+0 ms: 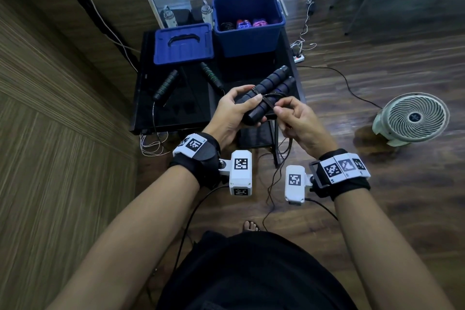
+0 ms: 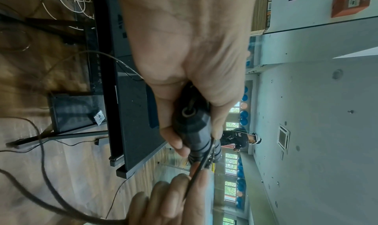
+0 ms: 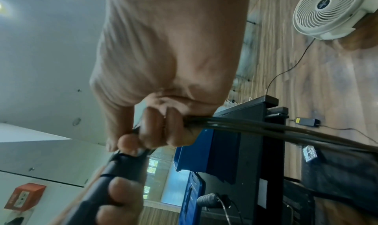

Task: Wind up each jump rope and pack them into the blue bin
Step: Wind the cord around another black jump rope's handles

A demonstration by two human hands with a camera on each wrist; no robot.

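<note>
My left hand [image 1: 235,111] grips two black jump rope handles with blue rings [image 1: 270,89] held side by side over the front right of the black table [image 1: 173,111]. Thin dark cord [image 1: 268,98] is wound round them. My right hand [image 1: 289,114] pinches that cord just right of the handles; the loose rest hangs down to the floor. In the left wrist view the handles' ends [image 2: 194,123] sit in my fist, and the cord [image 2: 200,167] runs to my right fingers. A second rope with green-ringed handles [image 1: 167,84] lies unwound on the table. The blue bin [image 1: 247,21] stands at the back right with several wound ropes inside.
The bin's blue lid [image 1: 183,43] lies left of the bin. Two bottles [image 1: 169,16] stand behind the lid. A white fan [image 1: 412,118] sits on the wooden floor to the right, with cables and a power strip [image 1: 298,58] near the table. A wooden wall runs along the left.
</note>
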